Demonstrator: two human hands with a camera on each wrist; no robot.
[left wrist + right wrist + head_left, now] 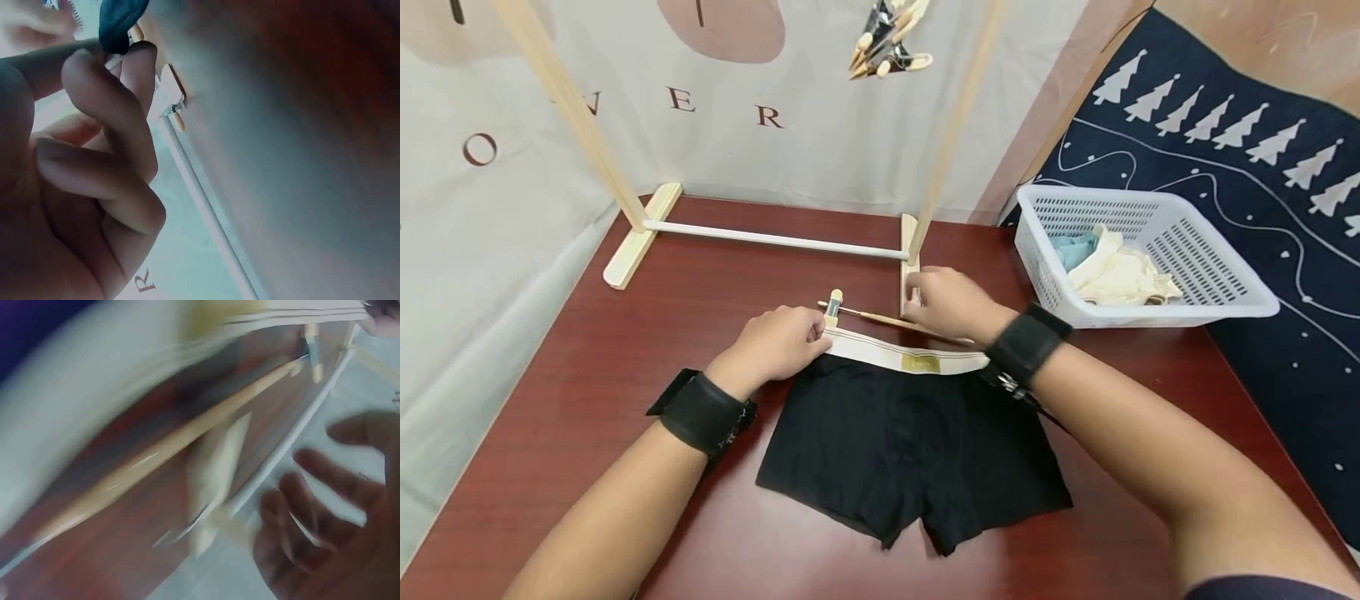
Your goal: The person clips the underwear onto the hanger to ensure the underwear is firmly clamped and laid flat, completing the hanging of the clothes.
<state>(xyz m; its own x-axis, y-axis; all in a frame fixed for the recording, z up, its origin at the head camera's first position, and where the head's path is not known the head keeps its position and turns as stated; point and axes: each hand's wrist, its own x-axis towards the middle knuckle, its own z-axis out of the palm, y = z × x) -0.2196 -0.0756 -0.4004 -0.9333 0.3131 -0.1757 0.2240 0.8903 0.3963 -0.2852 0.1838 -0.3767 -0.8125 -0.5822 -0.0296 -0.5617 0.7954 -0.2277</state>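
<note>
Black boxer briefs (917, 442) with a white waistband (868, 350) and a gold label lie flat on the table. At the waistband's left end, my left hand (778, 343) pinches the cloth between thumb and index finger. Behind the waistband is a wooden clip hanger (891, 321); its left clip (833, 307) stands at the left corner of the waistband. Above the hanger's right part, my right hand (951, 302) has loosely bent fingers. The right wrist view shows those fingers (319, 537) apart, holding nothing. My right wrist hides the waistband's right end.
A wooden rack with a white lower bar (775, 240) stands at the back. Several clip hangers (887, 46) hang above it. To the right, a white basket (1150, 312) holds cream cloth (1120, 271) and blue cloth (1073, 250).
</note>
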